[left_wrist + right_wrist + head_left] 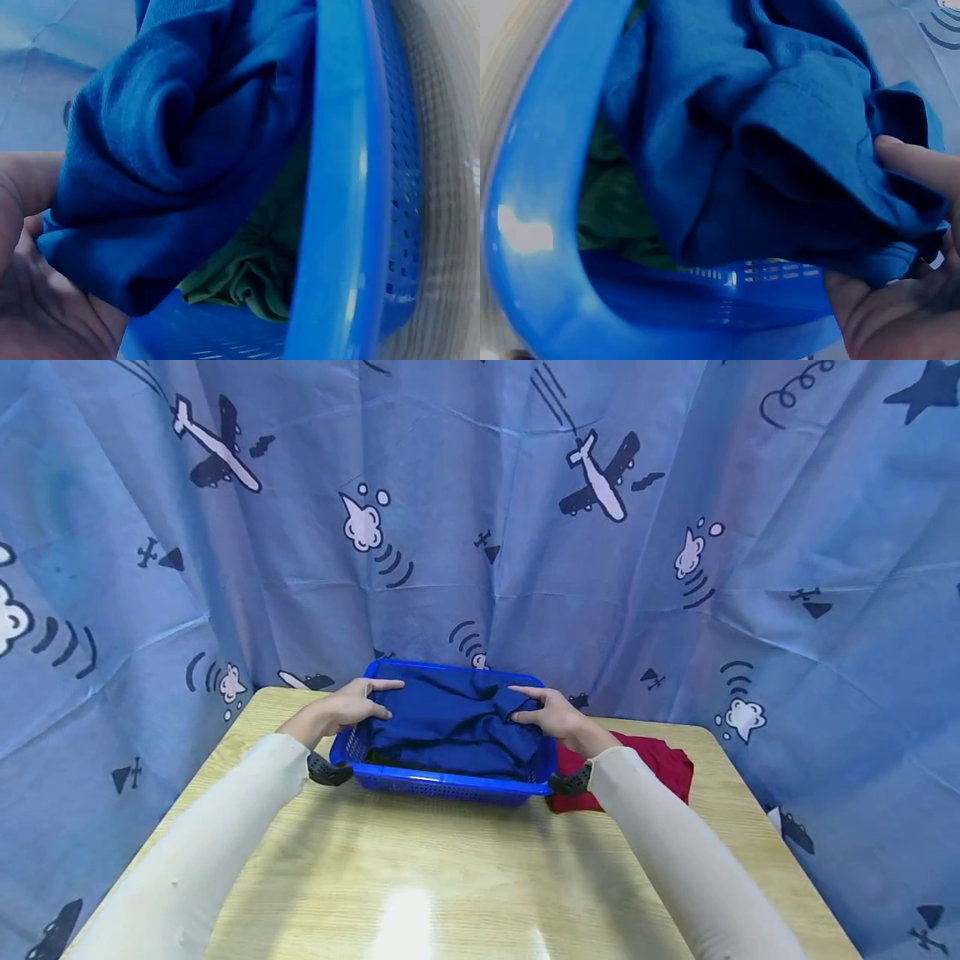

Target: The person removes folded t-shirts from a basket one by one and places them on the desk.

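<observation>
A crumpled dark blue garment [457, 718] with stitched edges lies across a blue plastic basket [450, 777] with perforated sides. My left hand [352, 702] grips the garment's left end, and in the left wrist view a folded corner sits between thumb and fingers. At the opposite end, my right hand [551, 712] pinches the fabric; the right wrist view has loose folds bunched in its grasp. Beneath the blue garment, a green cloth [255, 277] shows inside the basket, mostly covered.
The basket stands on a light wood table [450, 860] toward its back edge. A red cloth [660, 768] lies to the basket's right, partly behind my right forearm. A blue curtain [450, 527] with printed airplanes hangs behind and around the table.
</observation>
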A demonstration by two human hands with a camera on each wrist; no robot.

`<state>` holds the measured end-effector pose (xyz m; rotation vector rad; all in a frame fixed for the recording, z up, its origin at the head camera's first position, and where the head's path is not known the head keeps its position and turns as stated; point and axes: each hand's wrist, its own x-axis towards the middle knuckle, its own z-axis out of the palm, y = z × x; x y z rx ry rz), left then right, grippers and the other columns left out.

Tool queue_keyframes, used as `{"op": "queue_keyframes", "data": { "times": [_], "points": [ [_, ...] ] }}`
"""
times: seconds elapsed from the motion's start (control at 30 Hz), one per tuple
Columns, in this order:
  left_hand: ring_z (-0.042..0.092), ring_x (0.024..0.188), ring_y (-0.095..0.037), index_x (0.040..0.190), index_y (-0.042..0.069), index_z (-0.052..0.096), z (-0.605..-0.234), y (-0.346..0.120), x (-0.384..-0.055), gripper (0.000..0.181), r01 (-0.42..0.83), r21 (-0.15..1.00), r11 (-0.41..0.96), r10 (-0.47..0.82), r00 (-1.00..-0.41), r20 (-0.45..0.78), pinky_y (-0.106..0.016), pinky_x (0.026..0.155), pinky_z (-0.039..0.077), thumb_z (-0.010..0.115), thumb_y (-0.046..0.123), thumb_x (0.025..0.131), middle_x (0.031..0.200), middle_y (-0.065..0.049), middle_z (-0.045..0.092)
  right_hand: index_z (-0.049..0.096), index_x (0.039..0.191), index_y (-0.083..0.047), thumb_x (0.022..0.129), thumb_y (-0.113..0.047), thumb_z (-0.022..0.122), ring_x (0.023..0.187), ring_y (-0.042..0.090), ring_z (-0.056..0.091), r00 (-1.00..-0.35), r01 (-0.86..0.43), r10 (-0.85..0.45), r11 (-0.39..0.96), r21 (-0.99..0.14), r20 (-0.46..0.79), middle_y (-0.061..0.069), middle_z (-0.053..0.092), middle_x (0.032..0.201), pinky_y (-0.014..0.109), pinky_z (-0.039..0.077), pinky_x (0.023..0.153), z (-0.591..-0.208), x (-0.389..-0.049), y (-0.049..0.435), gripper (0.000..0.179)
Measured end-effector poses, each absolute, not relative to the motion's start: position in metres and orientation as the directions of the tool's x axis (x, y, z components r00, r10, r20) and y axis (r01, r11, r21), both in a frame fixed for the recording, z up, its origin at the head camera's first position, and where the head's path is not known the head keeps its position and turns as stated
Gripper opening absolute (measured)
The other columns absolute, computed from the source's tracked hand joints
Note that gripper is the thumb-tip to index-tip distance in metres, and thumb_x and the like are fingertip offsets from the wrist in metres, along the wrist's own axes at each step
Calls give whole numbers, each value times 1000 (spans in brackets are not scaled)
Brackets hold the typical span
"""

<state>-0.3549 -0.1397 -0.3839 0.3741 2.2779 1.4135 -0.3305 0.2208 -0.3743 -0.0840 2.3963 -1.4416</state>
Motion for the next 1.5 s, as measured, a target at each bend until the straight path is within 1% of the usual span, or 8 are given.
{"op": "queue_keyframes", "data": {
  "times": [0.2,0.4,0.47,0.6,0.67,0.9,1.17,1.5],
  "points": [
    [5,157,-36,159,15,35,-373,-139,-356,72,40,900,433,459,-869,-183,-55,125,20,61,0,94,170,-19,5,38,157,-24,100,-13,64,154,32,27,-940,110,-238,466,-878,-244,12,20,169,51,35,120,-361,-330,229,64],
    [1,158,-36,159,14,34,-366,-138,-355,72,76,905,419,478,-865,-149,-56,127,13,63,1,94,171,-18,5,36,159,-23,100,-13,63,157,32,17,-939,75,-267,453,-888,-215,11,14,171,52,32,122,-353,-328,237,65],
    [2,158,-36,159,13,33,-364,-138,-354,72,88,905,417,490,-860,-142,-56,127,14,62,0,94,170,-19,5,35,159,-22,100,-11,62,157,32,17,-937,75,-277,438,-896,-214,11,13,171,52,32,121,-351,-327,239,66],
    [9,157,-38,160,13,30,-362,-136,-350,73,109,893,437,509,-849,-145,-56,125,19,59,-3,95,170,-20,5,35,159,-23,100,-12,63,159,32,7,-937,67,-279,449,-891,-211,10,10,172,52,28,124,-351,-324,240,66],
    [12,156,-39,161,14,29,-361,-135,-347,74,117,887,448,514,-845,-148,-57,125,20,59,-3,95,170,-20,5,36,159,-22,100,-12,63,159,31,7,-937,63,-283,446,-893,-207,9,10,172,51,28,124,-351,-322,241,66],
    [13,156,-39,160,17,32,-357,-127,-341,76,150,886,438,532,-838,-121,-57,125,19,62,-2,93,170,-18,8,35,159,-20,100,-9,61,150,31,35,-933,61,-299,415,-908,-200,12,26,167,49,36,120,-345,-314,251,65],
    [22,154,-35,160,20,32,-352,-111,-337,78,177,870,461,543,-831,-119,-54,125,23,65,1,92,168,-17,18,35,159,-18,100,-8,61,151,32,33,-934,37,-308,416,-908,-180,14,29,166,50,33,122,-342,-310,267,65],
    [21,155,-33,159,24,34,-342,-95,-331,80,192,870,454,548,-830,-103,-53,125,24,69,2,91,170,-13,17,32,160,-16,99,-9,62,150,33,33,-934,25,-317,404,-915,-166,14,30,166,51,32,121,-335,-298,289,68]
  ]
}}
